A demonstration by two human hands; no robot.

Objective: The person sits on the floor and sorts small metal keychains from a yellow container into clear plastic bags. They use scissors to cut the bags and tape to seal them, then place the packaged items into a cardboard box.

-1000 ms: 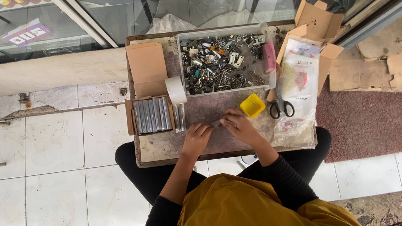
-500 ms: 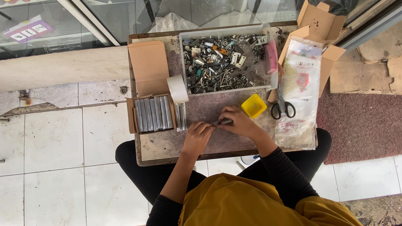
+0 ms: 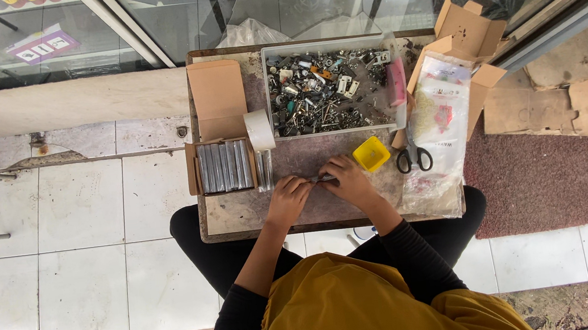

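My left hand [image 3: 288,198] and my right hand [image 3: 348,181] meet over the middle of a low brown board [image 3: 234,218] that lies across my lap. Both hands pinch a small dark metal part [image 3: 322,179] between their fingertips. Just beyond my right hand stands a little yellow cup [image 3: 371,154]. Behind it a grey tray [image 3: 330,90] holds several mixed metal fittings and screws.
A small cardboard box [image 3: 221,166] with its lid open, filled with silvery bars, sits at the board's left, next to a white tape roll [image 3: 259,129]. Black scissors [image 3: 413,157] and clear plastic bags [image 3: 436,128] lie at the right. Beyond them are cardboard boxes [image 3: 466,34] and glass doors.
My hands have drawn a little closer together around the small part; they stay at the same place on the board. Nothing else has moved.
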